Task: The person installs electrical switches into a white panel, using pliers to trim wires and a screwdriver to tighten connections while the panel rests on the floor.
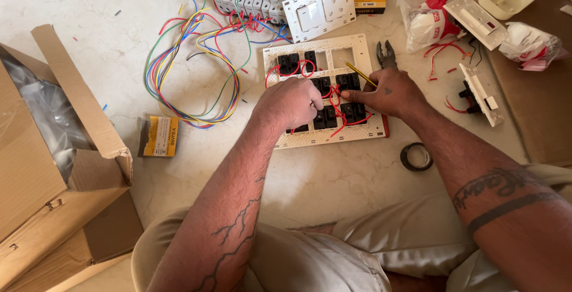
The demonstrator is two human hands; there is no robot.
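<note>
Wiring was under way on the white switch plate (325, 137) at frame centre. Black modules (351, 112) were already seated and linked by red wire (337, 108); one slot stayed empty. The left hand (289, 102) was curled shut over the plate, its grasp hidden. A yellow screwdriver (358, 73) was pinched in the right hand (387, 92).

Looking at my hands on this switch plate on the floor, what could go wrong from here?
1. The screwdriver in your right hand works close to the left hand; a slip might jab it.
2. Short red wires loop tightly between the black switch modules; tugging may loosen one.
3. The pliers and tape roll lie beside the plate, easy to knock.
</note>
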